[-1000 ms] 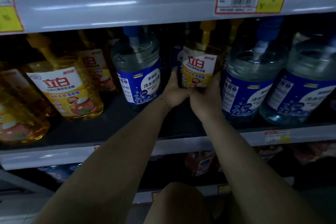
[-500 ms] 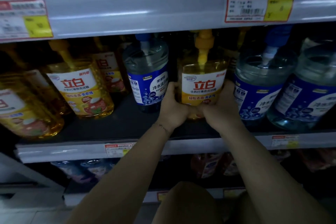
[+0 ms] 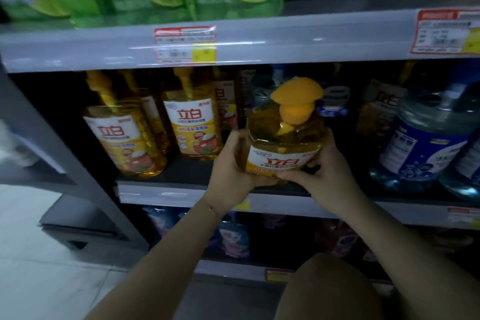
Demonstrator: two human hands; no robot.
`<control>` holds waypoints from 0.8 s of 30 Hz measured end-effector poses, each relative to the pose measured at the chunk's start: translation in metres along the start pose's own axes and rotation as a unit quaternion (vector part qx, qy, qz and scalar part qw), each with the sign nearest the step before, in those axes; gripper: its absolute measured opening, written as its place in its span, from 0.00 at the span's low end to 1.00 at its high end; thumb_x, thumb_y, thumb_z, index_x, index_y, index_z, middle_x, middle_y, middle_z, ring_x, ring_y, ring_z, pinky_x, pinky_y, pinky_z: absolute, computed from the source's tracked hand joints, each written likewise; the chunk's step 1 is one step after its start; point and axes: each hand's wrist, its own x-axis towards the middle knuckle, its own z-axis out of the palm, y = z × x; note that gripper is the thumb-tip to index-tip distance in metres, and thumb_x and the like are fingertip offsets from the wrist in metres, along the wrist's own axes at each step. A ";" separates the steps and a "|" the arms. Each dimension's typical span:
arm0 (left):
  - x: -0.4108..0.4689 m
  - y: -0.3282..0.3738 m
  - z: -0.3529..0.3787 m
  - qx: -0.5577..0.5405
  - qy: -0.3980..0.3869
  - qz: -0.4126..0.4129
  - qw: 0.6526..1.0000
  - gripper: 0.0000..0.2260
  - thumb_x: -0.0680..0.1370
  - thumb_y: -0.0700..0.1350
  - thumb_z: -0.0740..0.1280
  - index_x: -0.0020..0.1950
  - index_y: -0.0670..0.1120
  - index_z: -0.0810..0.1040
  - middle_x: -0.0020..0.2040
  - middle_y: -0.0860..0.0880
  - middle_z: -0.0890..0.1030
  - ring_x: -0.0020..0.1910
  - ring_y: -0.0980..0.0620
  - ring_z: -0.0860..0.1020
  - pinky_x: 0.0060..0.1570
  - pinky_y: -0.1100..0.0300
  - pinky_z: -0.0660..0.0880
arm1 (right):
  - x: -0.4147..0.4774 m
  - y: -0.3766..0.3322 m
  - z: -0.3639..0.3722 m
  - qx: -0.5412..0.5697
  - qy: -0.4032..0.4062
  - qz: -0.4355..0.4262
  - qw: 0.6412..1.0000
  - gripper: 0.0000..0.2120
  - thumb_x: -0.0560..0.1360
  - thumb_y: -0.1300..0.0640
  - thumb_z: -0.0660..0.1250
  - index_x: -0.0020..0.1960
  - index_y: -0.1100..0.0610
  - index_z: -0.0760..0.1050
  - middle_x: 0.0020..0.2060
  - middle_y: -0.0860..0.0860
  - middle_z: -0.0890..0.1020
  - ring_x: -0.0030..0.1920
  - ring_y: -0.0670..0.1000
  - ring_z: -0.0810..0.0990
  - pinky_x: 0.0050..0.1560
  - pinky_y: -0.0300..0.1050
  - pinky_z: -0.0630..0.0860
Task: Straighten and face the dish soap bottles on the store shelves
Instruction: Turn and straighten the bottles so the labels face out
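So the yellow bottle (image 3: pixel 284 138) is off the shelf (image 3: pixel 181 193) now. A second ago it was sitting back between the blue jugs with both hands just cupping it; now it's pulled out front and tipped toward the person, pump cap (image 3: pixel 297 101) leaning at the camera. Left hand (image 3: pixel 233 166) is wrapped round its left side, right hand (image 3: pixel 324 166) clamped on the lower right, fingers curled under the label. Label faces out, at least. The view has swung left too, toward the other yellow ones (image 3: pixel 193 127). My guess is it's getting moved over to join its own kind, away from the blue jug (image 3: pixel 420 143).
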 end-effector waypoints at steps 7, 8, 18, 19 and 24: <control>-0.009 -0.011 -0.084 0.145 0.076 0.014 0.986 0.40 0.58 0.46 0.83 0.66 0.53 0.71 0.62 0.49 0.73 0.62 0.55 0.69 0.61 0.66 0.70 | 0.030 -0.025 0.081 0.011 -0.066 -0.039 0.997 0.36 0.65 0.57 0.78 0.67 0.54 0.63 0.58 0.45 0.77 0.58 0.38 0.75 0.57 0.36 0.74; -0.009 -0.016 -0.093 0.180 0.094 0.009 0.979 0.39 0.59 0.44 0.83 0.67 0.51 0.72 0.62 0.48 0.72 0.59 0.58 0.67 0.58 0.74 0.67 | 0.035 -0.028 0.090 0.009 -0.071 -0.048 0.996 0.36 0.65 0.56 0.78 0.67 0.54 0.62 0.60 0.47 0.76 0.61 0.44 0.75 0.60 0.43 0.75; -0.012 -0.043 -0.125 0.208 0.203 -0.023 0.956 0.31 0.66 0.42 0.80 0.64 0.49 0.70 0.60 0.48 0.77 0.59 0.47 0.77 0.56 0.45 0.77 | 0.058 -0.055 0.142 -0.124 -0.064 -0.081 0.987 0.31 0.72 0.54 0.72 0.69 0.58 0.61 0.65 0.55 0.74 0.63 0.56 0.76 0.57 0.49 0.75; -0.014 -0.041 -0.122 0.198 0.224 -0.029 0.954 0.32 0.66 0.42 0.80 0.64 0.49 0.68 0.60 0.48 0.76 0.59 0.47 0.77 0.56 0.45 0.77 | 0.058 -0.054 0.142 -0.112 -0.074 -0.080 0.988 0.31 0.73 0.55 0.71 0.71 0.57 0.60 0.65 0.55 0.74 0.63 0.56 0.76 0.58 0.49 0.75; -0.030 -0.021 -0.098 0.308 0.260 0.088 0.911 0.24 0.70 0.36 0.75 0.60 0.40 0.66 0.55 0.42 0.71 0.53 0.44 0.72 0.48 0.49 0.74 | 0.053 -0.040 0.106 -0.108 -0.126 -0.079 0.983 0.25 0.75 0.59 0.68 0.70 0.54 0.64 0.62 0.53 0.75 0.52 0.52 0.78 0.52 0.47 0.76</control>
